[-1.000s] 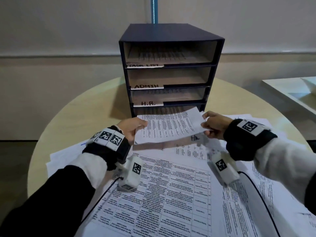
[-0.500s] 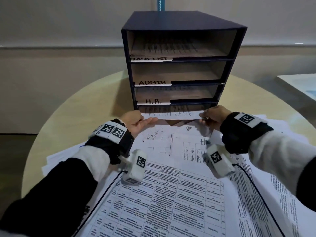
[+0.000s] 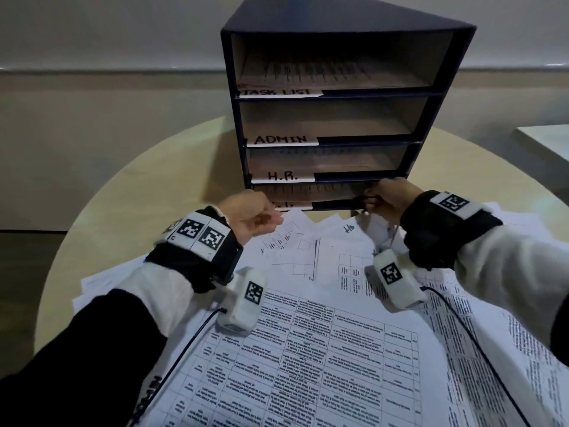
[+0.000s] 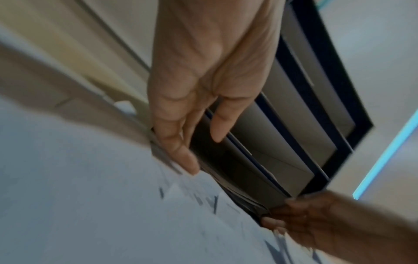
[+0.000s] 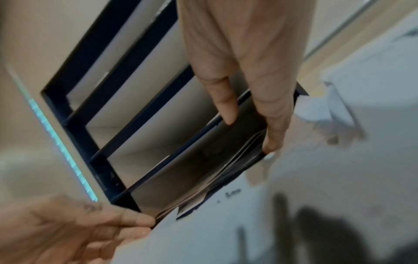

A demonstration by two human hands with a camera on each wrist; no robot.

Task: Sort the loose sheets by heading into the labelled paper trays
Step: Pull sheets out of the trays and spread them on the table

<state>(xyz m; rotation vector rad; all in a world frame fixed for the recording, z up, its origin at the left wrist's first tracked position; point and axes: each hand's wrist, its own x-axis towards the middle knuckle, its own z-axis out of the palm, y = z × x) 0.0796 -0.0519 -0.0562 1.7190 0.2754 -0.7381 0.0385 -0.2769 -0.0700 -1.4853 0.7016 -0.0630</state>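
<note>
Left hand: the left hand (image 3: 251, 215) is held out at the left end of the bottom tray's mouth, palm up, fingers (image 4: 181, 148) straight and apart, holding nothing.
Right hand: the right hand (image 3: 389, 197) is at the right end of the same mouth, fingers (image 5: 274, 125) reaching just inside; whether they pinch paper I cannot tell.
Tray unit: a dark four-shelf tray unit (image 3: 338, 23) stands at the table's (image 3: 154, 180) far edge.
Top tray: labelled TASK LIST, with printed sheets inside.
Second tray: labelled ADMIN; contents not visible.
Third tray: labelled H.R., with paper inside.
Bottom tray: a sheet (image 3: 308, 194) lies in it, its label partly hidden by the left hand.
Loose sheets: the loose sheets (image 3: 308, 349) are spread over the table's near half, up to the unit's foot.
</note>
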